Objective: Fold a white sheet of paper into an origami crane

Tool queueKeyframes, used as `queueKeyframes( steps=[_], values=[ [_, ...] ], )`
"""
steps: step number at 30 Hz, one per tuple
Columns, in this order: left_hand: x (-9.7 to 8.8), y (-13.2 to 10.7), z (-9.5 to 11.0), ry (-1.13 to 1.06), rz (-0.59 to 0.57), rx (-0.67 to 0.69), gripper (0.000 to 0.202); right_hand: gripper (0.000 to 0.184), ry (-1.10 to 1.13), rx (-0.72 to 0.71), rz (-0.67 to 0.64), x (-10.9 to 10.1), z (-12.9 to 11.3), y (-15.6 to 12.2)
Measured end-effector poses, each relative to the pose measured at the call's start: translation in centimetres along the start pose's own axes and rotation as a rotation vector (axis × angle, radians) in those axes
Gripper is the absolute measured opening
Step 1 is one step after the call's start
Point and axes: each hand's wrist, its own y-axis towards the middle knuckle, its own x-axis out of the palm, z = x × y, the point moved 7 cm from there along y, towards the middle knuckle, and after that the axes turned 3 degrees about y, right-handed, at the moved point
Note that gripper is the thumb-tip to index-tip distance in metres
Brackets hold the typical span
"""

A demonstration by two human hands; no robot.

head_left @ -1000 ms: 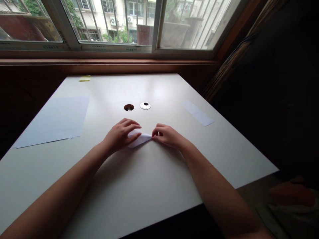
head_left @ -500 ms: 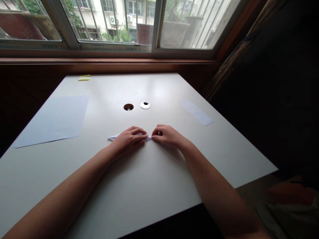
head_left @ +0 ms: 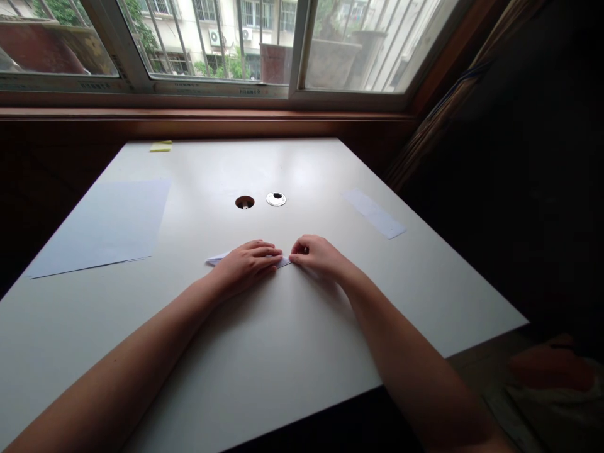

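Note:
A narrow piece of folded white paper point(head_left: 215, 258) lies on the table in front of me, its left end and right tip showing. My left hand point(head_left: 250, 261) rests across its middle, fingers stretched out over it and pressing it down, so most of the paper is hidden. At the right tip, my right hand point(head_left: 314, 255) is closed in a pinch, with thumb and index finger on the paper's pointed end. The fingertips of both hands are close together.
On the white table point(head_left: 283, 352), large paper sheets point(head_left: 101, 226) lie at left and a creased paper strip point(head_left: 374, 214) at right. Beyond my hands are a round cable hole point(head_left: 245, 202) and its cover point(head_left: 276, 199). A yellow sticky pad point(head_left: 161, 146) sits near the far edge.
The left fingertips have slid slightly right along the folded paper, toward the right hand. The right hand keeps its pinch at the tip. The whole view has shifted a little.

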Motion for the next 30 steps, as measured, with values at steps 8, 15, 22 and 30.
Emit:
queueKeyframes(
  steps=[8, 15, 22, 30],
  values=[
    [0.2, -0.1, 1.0, 0.145, -0.1, 0.105, 0.041, 0.01, 0.031, 0.031, -0.009, -0.4, 0.3, -0.1],
    [0.2, -0.1, 1.2, 0.162, -0.072, 0.108, 0.038, 0.017, 0.062, -0.017, -0.011, -0.3, 0.2, 0.0],
    [0.3, -0.2, 0.8, 0.125, -0.07, 0.063, 0.038, 0.012, 0.057, -0.052, 0.006, 0.0, 0.2, 0.0],
    [0.4, -0.4, -0.3, 0.172, -0.16, -0.008, 0.048, 0.004, -0.008, 0.004, 0.073, -0.7, 1.0, -0.1]
  ],
)
